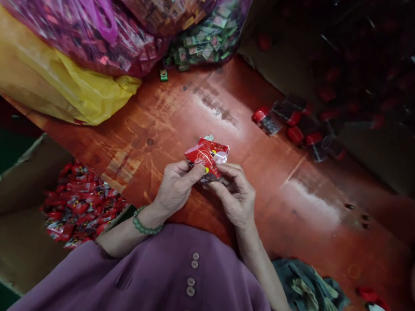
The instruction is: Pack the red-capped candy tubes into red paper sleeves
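Red, glossy film catches the light at the middle of the frame, where I see, through the head camera, a small red packet (204,154) held up just above the tabletop (154,115). Left hand (176,186) and right hand (239,198) both have it: the left grip pinches the near left part, thumb laid across the front, while the right grip pinches the lower right edge between thumb and fingers. Another red and pale panel shows behind the front one, and I cannot tell whether it is a second packet or a fold of the same one. Its lower part looks dark, with the contents too small for me to make out.

I judge it light and limp, a thin film that creases easily and may slide under dry fingertips. I would take hold of it at the side edges or a corner, flat between thumb and finger, and squeeze gently, since the inside may be crushable.

At lower left of the frame, a cardboard box (3,186) holds a heap of similar red packets (80,201). Jars with red lids (266,121) lie at upper right, a yellow bag (87,89) fills part of the upper left, and a crumpled cloth (312,293) rests at lower right
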The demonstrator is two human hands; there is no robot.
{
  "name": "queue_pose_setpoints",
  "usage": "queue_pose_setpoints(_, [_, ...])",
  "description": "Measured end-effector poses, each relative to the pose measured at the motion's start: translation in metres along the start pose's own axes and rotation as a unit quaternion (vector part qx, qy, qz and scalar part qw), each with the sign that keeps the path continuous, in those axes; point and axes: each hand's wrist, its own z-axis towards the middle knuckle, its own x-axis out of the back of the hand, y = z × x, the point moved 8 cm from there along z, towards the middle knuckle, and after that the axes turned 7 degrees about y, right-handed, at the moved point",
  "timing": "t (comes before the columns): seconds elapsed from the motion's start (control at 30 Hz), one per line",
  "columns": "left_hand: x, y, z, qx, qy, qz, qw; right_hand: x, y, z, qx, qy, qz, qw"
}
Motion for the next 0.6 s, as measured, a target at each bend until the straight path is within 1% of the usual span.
queue_pose_setpoints(0.1, [0.0,-0.006,-0.003,0.016,-0.014,0.021,1.0,0.003,0.0,0.0,0.005,0.02,0.014,1.0])
queue_pose_setpoints(0.23, [0.002,-0.011,-0.007,0.014,-0.039,0.041,0.998,0.005,-0.006,0.0,0.058,0.035,0.012,0.998])
queue_pose_setpoints(0.37, [0.004,-0.006,-0.01,0.002,-0.047,0.043,0.998,0.002,-0.008,-0.002,0.079,0.024,-0.024,0.996])
queue_pose_setpoints(0.43, [0.01,0.001,-0.012,-0.006,-0.044,0.051,0.998,-0.003,-0.013,-0.003,0.101,-0.004,-0.061,0.993])
queue_pose_setpoints(0.5, [0.024,0.013,-0.018,-0.019,-0.026,0.08,0.996,-0.009,-0.021,-0.005,0.141,-0.05,-0.107,0.983])
queue_pose_setpoints(0.57, [0.05,0.032,-0.028,-0.04,0.014,0.148,0.988,-0.01,-0.028,-0.005,0.184,-0.073,-0.16,0.967])
queue_pose_setpoints(0.6, [0.068,0.044,-0.035,-0.051,0.039,0.198,0.978,-0.008,-0.03,-0.004,0.203,-0.068,-0.188,0.959])
